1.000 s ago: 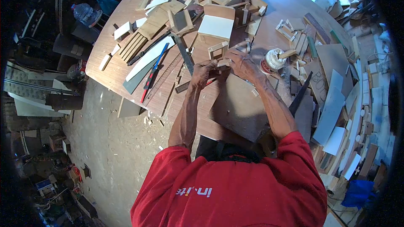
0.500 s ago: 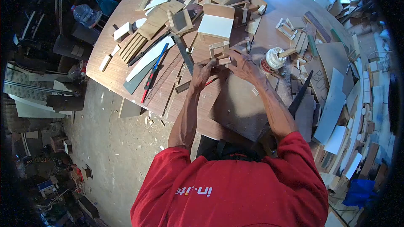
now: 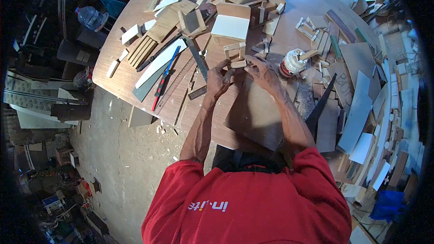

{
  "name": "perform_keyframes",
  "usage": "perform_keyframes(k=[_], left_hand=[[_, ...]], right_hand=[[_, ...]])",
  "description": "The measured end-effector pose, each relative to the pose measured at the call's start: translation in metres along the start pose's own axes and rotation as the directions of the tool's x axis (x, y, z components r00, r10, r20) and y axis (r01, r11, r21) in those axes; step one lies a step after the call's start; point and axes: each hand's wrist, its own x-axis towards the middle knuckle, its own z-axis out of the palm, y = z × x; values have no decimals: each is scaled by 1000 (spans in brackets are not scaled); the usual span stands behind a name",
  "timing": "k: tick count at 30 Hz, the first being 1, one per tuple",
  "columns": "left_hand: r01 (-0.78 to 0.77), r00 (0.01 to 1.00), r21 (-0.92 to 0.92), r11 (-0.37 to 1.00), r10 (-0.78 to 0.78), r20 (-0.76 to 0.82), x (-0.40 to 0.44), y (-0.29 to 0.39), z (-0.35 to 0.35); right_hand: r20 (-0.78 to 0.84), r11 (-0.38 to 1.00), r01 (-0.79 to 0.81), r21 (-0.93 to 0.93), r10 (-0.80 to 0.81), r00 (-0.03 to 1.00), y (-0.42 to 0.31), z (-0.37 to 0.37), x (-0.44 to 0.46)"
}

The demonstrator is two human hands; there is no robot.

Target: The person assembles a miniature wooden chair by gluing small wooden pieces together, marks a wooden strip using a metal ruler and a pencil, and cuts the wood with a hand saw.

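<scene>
A small wooden frame [image 3: 234, 50], built of thin strips with a wider pale strip [image 3: 238, 64] at its near side, stands on the table between my hands. My left hand [image 3: 219, 80] has bent fingers at the left end of the pale strip. At the frame's right end, the fingertips of my right hand [image 3: 263, 75] are pinched close against it; their exact contact is hard to see. Right of my right hand stands a glue bottle [image 3: 293, 63] with a wood piece across its top. Beyond the frame sits a small wooden seat with a white panel [image 3: 229, 28].
On the left of the table lie a red and blue tool [image 3: 166, 79], a steel ruler [image 3: 176, 82] and a black metal strip [image 3: 197, 59]. Wood offcuts [image 3: 153, 31] spread behind them. A brown board [image 3: 257, 113] is close to me, and a saw blade [image 3: 320, 106] lies right.
My hands have moved slightly apart around the small frame, and my right hand has lowered a little. More of the pale strip shows. A red stick seen near my left hand is no longer visible.
</scene>
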Motion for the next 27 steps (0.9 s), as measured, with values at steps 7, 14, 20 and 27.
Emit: perform_keyframes(k=[7, 14, 20, 27], left_hand=[[-28, 1000, 26, 999, 28, 0, 2, -4, -2], [-25, 999, 50, 998, 23, 33, 2, -2, -3], [-77, 997, 56, 995, 76, 22, 3, -5, -4], [-123, 992, 66, 990, 124, -1, 1, -4, -4]], right_hand=[[141, 956, 198, -217, -170, 975, 14, -11, 17], [124, 976, 114, -184, -92, 988, -5, -17, 18], [117, 986, 109, -128, -94, 989, 0, -14, 19], [118, 972, 165, -170, -147, 982, 13, -7, 19]])
